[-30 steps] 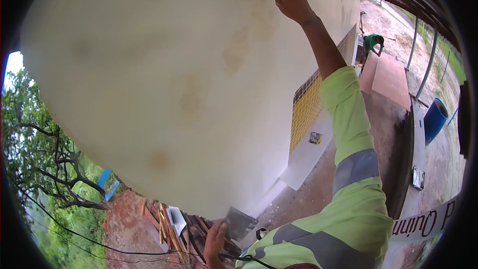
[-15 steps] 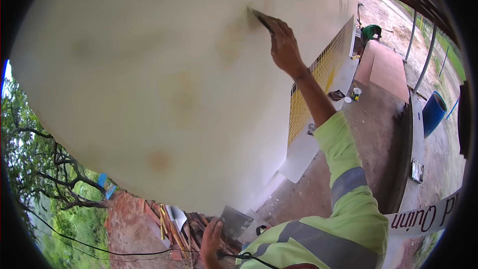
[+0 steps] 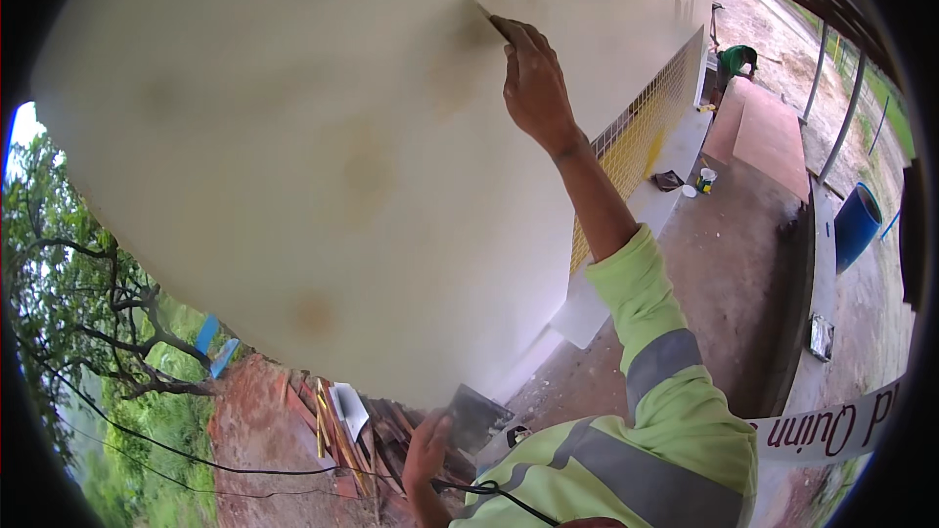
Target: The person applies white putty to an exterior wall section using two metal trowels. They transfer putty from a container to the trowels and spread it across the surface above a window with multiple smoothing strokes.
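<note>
My right hand [image 3: 536, 88] is raised high against a large cream-white wall [image 3: 225, 196]. Its fingers are closed round a putty knife [image 3: 486, 16], whose thin blade is tilted and meets the wall beside a brownish, damp-looking smear [image 3: 476, 35]. Fainter tan patches mark the wall lower down, one of them a round spot [image 3: 314, 314]. Low in the view, my left hand [image 3: 426, 446] grips a flat, grey, square-cornered plate [image 3: 476, 418] by its edge, near the wall's lower rim. Whether the plate carries any filler cannot be made out.
Yellow mesh [image 3: 641, 145] fills an opening to the right. Beyond it are a small paint tub [image 3: 706, 179], pinkish boards [image 3: 768, 142], a blue barrel [image 3: 857, 225] and a bent-over person in green [image 3: 736, 63]. Timber scraps [image 3: 337, 420] lie below; a black cable [image 3: 264, 471] crosses at lower left.
My right hand and the putty knife have slid left and slightly up along the wall. My left hand has risen a little to the right with the plate.
</note>
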A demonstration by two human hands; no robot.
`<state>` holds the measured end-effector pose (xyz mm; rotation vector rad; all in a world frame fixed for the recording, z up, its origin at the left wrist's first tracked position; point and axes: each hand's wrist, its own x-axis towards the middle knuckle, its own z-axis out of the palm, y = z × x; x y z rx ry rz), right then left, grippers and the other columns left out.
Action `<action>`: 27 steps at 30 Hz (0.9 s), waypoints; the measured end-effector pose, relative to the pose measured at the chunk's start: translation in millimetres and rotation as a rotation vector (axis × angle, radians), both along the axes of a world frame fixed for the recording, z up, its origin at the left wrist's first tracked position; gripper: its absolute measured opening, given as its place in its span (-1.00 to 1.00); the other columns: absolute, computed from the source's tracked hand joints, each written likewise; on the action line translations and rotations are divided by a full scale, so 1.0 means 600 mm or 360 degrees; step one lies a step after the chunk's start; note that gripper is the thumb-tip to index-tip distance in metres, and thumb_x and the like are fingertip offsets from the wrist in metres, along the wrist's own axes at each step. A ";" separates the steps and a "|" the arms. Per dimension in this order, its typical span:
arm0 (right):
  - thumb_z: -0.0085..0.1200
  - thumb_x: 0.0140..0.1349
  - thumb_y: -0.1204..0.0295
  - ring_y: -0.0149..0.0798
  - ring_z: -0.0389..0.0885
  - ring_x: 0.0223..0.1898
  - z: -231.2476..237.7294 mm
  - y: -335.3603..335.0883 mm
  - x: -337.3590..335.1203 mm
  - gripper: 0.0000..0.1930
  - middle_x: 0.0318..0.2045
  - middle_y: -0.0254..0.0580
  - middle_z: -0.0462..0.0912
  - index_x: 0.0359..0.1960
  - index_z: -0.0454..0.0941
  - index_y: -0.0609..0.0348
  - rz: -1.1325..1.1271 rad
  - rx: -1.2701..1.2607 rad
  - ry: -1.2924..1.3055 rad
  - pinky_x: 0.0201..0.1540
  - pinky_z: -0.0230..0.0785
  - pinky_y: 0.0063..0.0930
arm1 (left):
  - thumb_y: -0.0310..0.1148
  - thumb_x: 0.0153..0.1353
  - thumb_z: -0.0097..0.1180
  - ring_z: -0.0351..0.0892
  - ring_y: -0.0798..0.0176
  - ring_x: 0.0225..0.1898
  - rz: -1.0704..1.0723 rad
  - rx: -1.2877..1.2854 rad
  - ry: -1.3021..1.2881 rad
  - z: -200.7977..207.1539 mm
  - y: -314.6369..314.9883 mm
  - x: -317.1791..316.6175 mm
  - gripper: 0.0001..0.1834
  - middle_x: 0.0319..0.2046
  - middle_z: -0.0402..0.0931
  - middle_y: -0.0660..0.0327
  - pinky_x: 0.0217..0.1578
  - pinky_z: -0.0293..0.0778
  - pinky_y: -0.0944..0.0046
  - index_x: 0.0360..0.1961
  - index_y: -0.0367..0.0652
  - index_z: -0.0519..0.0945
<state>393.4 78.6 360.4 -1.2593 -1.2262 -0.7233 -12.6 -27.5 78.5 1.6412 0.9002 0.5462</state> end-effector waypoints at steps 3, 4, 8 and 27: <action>-0.09 0.21 0.74 0.03 0.48 0.15 -0.058 -0.006 -0.053 -0.53 0.11 0.01 0.52 0.19 0.43 0.27 0.0033 0.0036 -0.0246 0.21 0.33 -0.12 | -0.21 0.46 -0.04 0.27 0.47 -0.33 0.0066 0.0030 -0.0043 -0.004 -0.007 -0.005 -0.68 -0.41 0.31 0.42 -0.28 0.25 0.40 -0.04 -0.27 0.53; -0.09 0.21 0.74 0.03 0.48 0.15 -0.083 -0.016 -0.066 -0.53 0.11 0.01 0.52 0.19 0.43 0.27 0.0038 0.0032 -0.0250 0.21 0.33 -0.12 | -0.20 0.47 -0.04 0.26 0.48 -0.33 0.0095 -0.0001 -0.0070 -0.005 -0.010 -0.005 -0.68 -0.42 0.30 0.43 -0.29 0.24 0.41 -0.04 -0.27 0.53; -0.08 0.14 0.78 0.00 0.47 0.17 -0.146 -0.058 -0.074 -0.46 0.12 -0.05 0.52 0.21 0.42 0.24 0.0164 -0.0288 -0.0387 0.26 0.28 -0.15 | -0.20 0.46 -0.03 0.26 0.48 -0.34 0.0141 0.0075 0.0001 -0.012 -0.005 -0.019 -0.68 -0.42 0.29 0.44 -0.30 0.24 0.42 -0.05 -0.26 0.53; -0.20 0.39 0.57 0.16 0.54 0.09 -0.073 -0.011 -0.009 -0.66 0.04 0.14 0.58 0.15 0.46 0.29 0.0100 -0.0031 0.0239 0.12 0.41 -0.13 | -0.20 0.46 0.00 0.31 0.45 -0.29 0.0157 0.0096 -0.0015 -0.005 0.004 -0.015 -0.65 -0.36 0.38 0.42 -0.22 0.29 0.41 -0.02 -0.32 0.53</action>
